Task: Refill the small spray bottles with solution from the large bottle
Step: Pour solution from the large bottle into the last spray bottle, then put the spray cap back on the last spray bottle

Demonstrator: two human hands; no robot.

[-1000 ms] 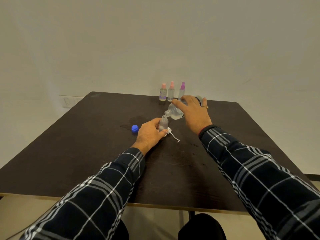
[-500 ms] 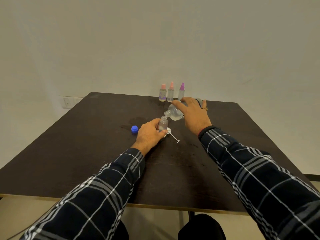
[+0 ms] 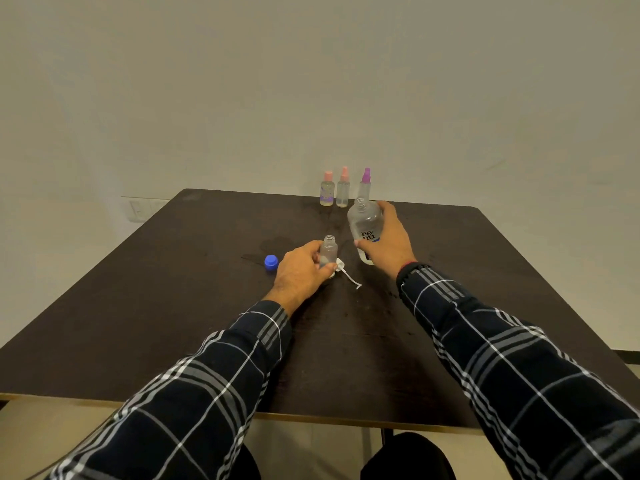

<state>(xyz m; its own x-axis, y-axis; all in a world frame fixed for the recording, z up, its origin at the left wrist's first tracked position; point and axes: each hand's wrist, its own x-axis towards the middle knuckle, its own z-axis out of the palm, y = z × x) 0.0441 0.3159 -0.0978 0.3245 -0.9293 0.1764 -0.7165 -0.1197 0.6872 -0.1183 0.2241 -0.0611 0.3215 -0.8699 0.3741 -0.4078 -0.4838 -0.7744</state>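
Note:
My left hand [image 3: 300, 270] grips a small clear spray bottle [image 3: 328, 251] that stands uncapped on the dark table [image 3: 173, 289]. Its white spray head with a thin tube [image 3: 348, 276] lies just right of that hand. My right hand [image 3: 388, 242] holds the large clear bottle [image 3: 364, 223], which is upright, uncapped, and right of the small one. The large bottle's blue cap [image 3: 271, 262] lies left of my left hand. Three capped small spray bottles stand at the far edge: two with pink tops [image 3: 327, 189] [image 3: 343, 188] and one with a purple top [image 3: 365, 180].
A damp patch [image 3: 273, 244] darkens the table behind the blue cap. A pale wall rises beyond the far edge, with a wall socket [image 3: 138, 209] low at the left. My knees show under the near edge.
The large bottle was tipped with its mouth over the small bottle; my right hand has swung it upright and moved it right. My left hand kept still on the small bottle.

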